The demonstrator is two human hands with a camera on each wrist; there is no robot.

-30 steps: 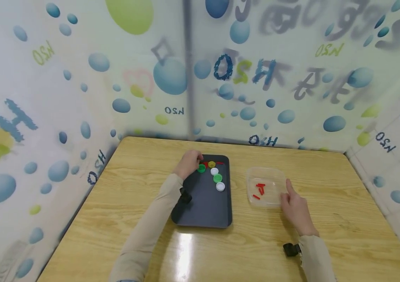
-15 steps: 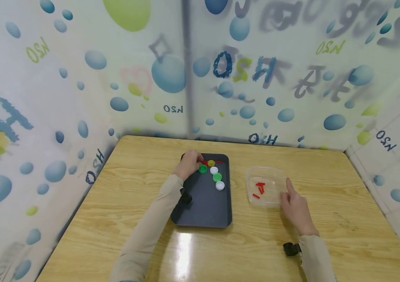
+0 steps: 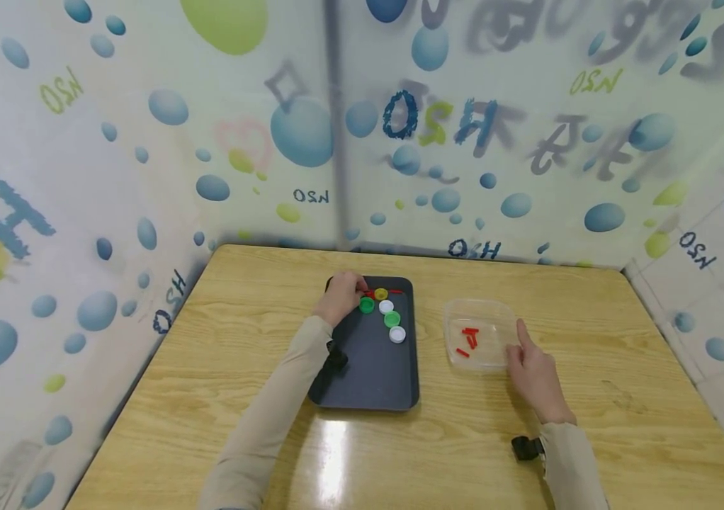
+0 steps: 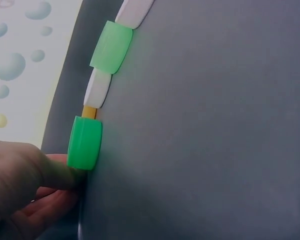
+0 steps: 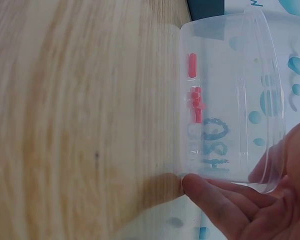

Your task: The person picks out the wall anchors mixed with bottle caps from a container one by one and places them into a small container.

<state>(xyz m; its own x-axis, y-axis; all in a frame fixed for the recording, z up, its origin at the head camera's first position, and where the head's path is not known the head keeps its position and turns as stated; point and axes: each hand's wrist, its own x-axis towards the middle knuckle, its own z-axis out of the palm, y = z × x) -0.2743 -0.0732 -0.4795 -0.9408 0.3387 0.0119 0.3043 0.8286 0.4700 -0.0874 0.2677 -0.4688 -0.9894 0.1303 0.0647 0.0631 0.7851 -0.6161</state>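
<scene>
Just altered, as I watch: green cap (image 3: pixel 366 304) sits a touch nearer the white cap (image 3: pixel 386 307) at its 3 o'c. than a sec. ago; R. hand (image 3: pixel 537 379) & clear tub (image 3: pixel 486 360) much as they were. Meaning, my reading: the cap's spot beside the row is being adjusted, a small shift only. Item: green cap, in dark tray (image 3: pixel 371 375), nr. tray's far end; round from above, so no long axis; looks hollow side up, not certain. L. hand (image 3: pixel 341 292), at its 10 o'c.: fingers bent, thumb close against cap; whether it pinches cap or anything else, can't tell. Row, approx. 11-to-5 o'c.: yellow cap (image 3: pixel 381 294), white cap, light-green cap (image 3: pixel 392 319), second white cap (image 3: pixel 397 334). Red strip (image 3: pixel 397 291), tray's far end, long axis 9–3 o'c. Clear tub, on wooden table (image 3: pixel 464 439), tray's 3 o'c.; holds red pieces (image 3: pixel 471 331), incl. one apart, axis approx. 10–4. R. hand grips tub's wall at its 4 o'c., thumb & fingers.
</scene>
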